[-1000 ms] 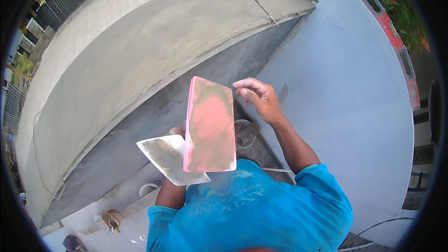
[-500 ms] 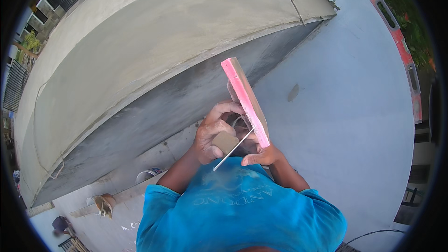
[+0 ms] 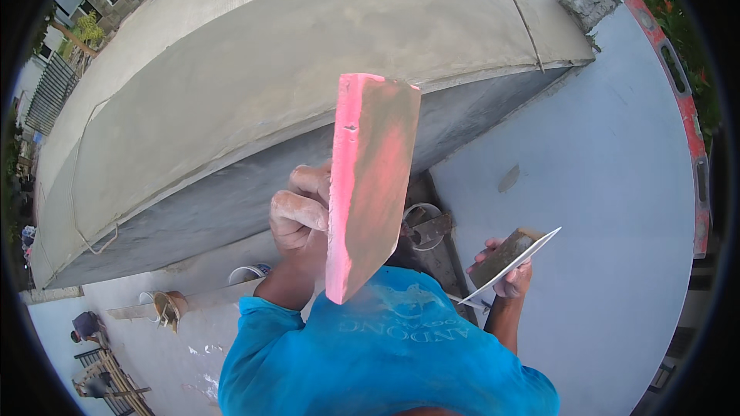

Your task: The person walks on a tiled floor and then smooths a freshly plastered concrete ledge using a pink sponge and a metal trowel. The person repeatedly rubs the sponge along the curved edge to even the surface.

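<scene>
In the head view, my left hand grips a pink rectangular float block from behind, its broad face smeared with grey-brown residue and partly hiding that hand. Lower on the right, my right hand is closed on a thin white plate seen almost edge-on, with a grey-brown blocky part on its left side. Between the two, behind the pink block, a bucket with a dirty flat tool across it stands in the corner beneath the curved concrete ledge.
A pale smooth wall fills the right, a red spirit level along its edge. Buckets and a long plank sit at lower left. Another person is bent over farther left, near wooden pieces. A gate is beyond.
The white plate has passed from my left side into my right hand, which has moved down and right. The pink block has passed to my left hand and now stands upright, slightly turned.
</scene>
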The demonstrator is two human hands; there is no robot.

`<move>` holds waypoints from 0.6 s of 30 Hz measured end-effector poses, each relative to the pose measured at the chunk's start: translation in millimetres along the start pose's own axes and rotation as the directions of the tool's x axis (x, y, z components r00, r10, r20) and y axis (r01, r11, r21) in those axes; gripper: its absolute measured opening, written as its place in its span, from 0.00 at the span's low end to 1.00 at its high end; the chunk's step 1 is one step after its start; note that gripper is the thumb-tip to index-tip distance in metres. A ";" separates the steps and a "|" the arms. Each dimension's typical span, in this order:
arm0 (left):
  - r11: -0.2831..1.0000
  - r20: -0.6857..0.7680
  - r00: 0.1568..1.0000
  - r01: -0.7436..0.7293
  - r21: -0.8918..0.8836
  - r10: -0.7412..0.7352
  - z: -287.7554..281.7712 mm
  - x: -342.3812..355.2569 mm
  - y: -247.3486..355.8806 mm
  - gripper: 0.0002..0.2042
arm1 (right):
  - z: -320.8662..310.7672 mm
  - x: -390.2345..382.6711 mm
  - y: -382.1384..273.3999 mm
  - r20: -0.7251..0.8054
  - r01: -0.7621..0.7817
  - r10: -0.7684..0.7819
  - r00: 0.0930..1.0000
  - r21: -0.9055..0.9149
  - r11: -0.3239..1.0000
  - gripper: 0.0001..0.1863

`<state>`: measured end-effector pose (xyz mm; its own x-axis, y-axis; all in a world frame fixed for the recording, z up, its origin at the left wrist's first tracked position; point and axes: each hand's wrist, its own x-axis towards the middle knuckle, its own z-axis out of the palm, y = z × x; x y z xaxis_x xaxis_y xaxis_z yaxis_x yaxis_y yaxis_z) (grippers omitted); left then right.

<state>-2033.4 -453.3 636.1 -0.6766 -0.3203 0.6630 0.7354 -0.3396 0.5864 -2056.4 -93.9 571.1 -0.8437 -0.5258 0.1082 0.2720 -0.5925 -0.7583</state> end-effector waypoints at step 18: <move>-0.512 -0.013 0.916 -0.212 0.832 -0.400 -9.0 182.3 32.7 0.24 | -259.2 -5.8 94.8 -0.583 -0.315 0.381 0.717 0.216 0.924 0.30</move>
<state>-2133.0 -530.8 771.9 -0.9146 -0.1692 0.3671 -0.2024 0.9778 -0.0536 -2145.7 11.2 331.9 -0.7718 -0.2466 -0.5861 0.6169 -0.5142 -0.5959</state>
